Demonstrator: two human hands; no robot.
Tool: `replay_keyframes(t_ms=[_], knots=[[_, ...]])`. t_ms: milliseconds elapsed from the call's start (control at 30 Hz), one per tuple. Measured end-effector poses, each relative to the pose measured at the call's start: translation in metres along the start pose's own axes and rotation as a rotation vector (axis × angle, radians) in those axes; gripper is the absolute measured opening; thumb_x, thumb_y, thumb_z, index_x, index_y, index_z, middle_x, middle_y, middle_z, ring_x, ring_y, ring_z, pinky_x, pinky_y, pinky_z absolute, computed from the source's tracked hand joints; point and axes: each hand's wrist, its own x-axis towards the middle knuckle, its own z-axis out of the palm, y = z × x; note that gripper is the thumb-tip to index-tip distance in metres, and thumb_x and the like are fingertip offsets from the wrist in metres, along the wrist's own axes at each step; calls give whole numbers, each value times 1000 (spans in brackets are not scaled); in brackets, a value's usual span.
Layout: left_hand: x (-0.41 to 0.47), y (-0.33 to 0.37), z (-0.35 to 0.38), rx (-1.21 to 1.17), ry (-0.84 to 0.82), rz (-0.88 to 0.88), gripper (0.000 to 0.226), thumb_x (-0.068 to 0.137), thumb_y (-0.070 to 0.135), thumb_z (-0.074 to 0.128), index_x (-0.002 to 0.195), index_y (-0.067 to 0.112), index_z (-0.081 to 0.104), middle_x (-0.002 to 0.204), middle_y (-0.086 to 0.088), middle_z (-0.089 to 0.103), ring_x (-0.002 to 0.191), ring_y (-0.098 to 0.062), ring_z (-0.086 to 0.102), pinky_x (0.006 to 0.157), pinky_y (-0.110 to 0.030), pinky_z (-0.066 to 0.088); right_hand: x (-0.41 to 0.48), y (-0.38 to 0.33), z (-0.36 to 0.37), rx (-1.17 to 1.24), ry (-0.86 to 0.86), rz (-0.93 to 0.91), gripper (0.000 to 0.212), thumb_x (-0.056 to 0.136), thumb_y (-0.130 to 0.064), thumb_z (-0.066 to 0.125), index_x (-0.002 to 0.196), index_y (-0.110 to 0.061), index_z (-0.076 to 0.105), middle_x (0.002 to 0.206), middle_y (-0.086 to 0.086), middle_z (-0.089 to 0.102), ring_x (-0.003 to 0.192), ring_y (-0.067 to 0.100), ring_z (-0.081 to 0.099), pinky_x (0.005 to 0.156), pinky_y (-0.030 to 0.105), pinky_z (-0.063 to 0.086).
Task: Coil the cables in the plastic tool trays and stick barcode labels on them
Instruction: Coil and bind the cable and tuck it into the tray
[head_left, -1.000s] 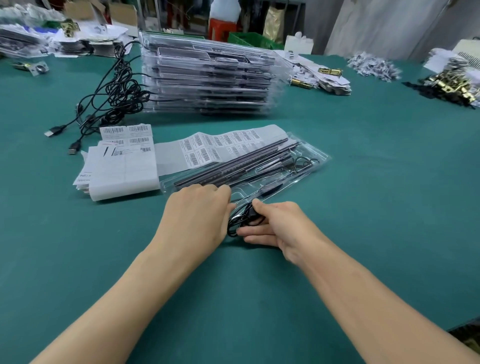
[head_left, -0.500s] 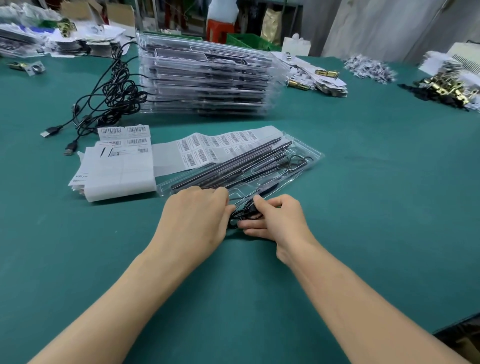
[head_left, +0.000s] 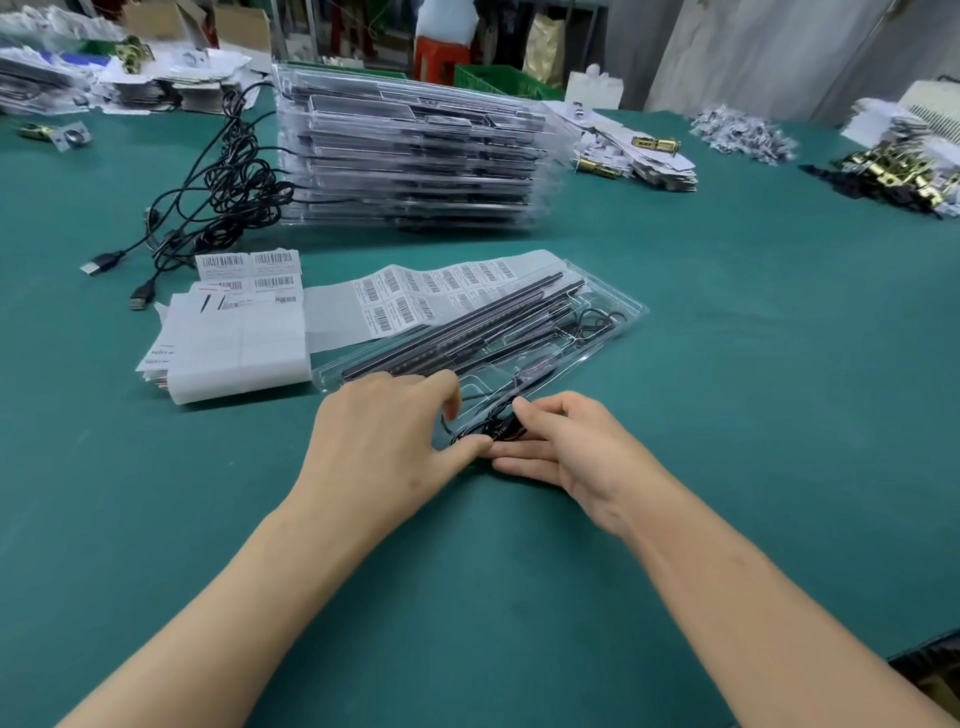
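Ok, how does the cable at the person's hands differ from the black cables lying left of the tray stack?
The held cable is gathered into a small bundle; the loose cables sprawl in a wide tangle. The held cable is gripped by the left hand and right hand at the near edge of the tray; the loose cables lie untouched on the table. Both are thin and black.
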Motion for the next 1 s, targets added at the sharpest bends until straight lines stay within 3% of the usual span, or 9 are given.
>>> replay_keyframes(t_ms=[167,267,400,500,667,767,867,1000], knots=[[0,-1,-1,-12,13,12,38,80,71,60,88,34,58,59,17,31,76,-21,60,60,-31,30,-2,0,-13,-37,-45,-33,26,100,-17,66,114,1,55,100,17,78,90,27,78,69,24,61],[-1,-2,-1,-11,7,26,37,83,72,56,90,35,56,69,15,50,80,-19,60,60,-31,30,0,1,-12,-55,-18,-47,33,96,-17,71,117,5,56,102,19,77,86,26,79,64,24,61],[-1,-2,-2,-18,1,9,38,83,73,52,90,36,56,71,17,46,78,-17,59,59,-30,31,7,5,-3,-223,126,-142,35,95,-21,74,111,5,57,82,12,77,72,25,78,53,28,59],[-2,-1,-2,-27,5,0,37,84,73,51,90,37,54,75,16,53,79,-17,59,58,-30,31,10,12,2,-323,208,-218,30,94,-24,75,104,-2,57,61,-2,71,69,34,76,54,38,55],[-3,1,0,-15,19,16,29,89,65,53,91,36,52,83,14,64,80,-18,58,59,-30,30,13,13,6,-384,249,-269,30,94,-26,75,93,-8,52,51,-13,64,58,26,74,44,31,53],[-3,3,-1,-32,43,5,24,91,58,58,91,34,55,79,14,63,79,-19,59,58,-30,31,14,10,8,-371,255,-272,32,92,-25,77,89,-10,49,55,-3,67,53,21,73,46,34,56],[-4,4,0,-22,66,5,22,89,53,61,93,32,57,77,12,64,78,-22,60,58,-31,31,15,11,10,-283,266,-291,33,91,-19,79,88,-9,48,75,14,71,51,22,71,54,40,60],[-2,1,-1,-61,54,-12,29,85,61,61,97,34,59,78,14,61,85,-21,61,60,-31,34,17,14,12,-248,294,-310,30,90,-17,80,88,-5,52,83,18,70,52,23,72,58,45,63]])
